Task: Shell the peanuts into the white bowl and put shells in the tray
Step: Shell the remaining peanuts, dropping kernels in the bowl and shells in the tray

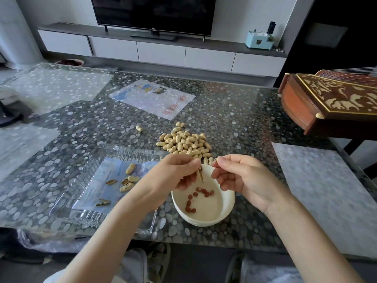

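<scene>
A white bowl point(219, 209) near the table's front edge holds several red-skinned peanut kernels point(201, 193). Both hands hover above its far rim. My left hand point(175, 172) pinches a split peanut shell half point(200, 175) that hangs down over the bowl. My right hand point(236, 174) pinches a small shell fragment point(215, 159) at its fingertips. A pile of unshelled peanuts point(184, 142) lies just behind the hands. The clear glass tray point(85, 176) to the left of the bowl holds several shells point(127, 181).
One stray peanut point(139, 128) lies farther back on the pebble-patterned table point(234, 123). A carved wooden instrument point(330, 107) overhangs the right side. A printed sheet point(152, 98) lies beyond the pile, and a grey mat point(330, 197) sits at the right.
</scene>
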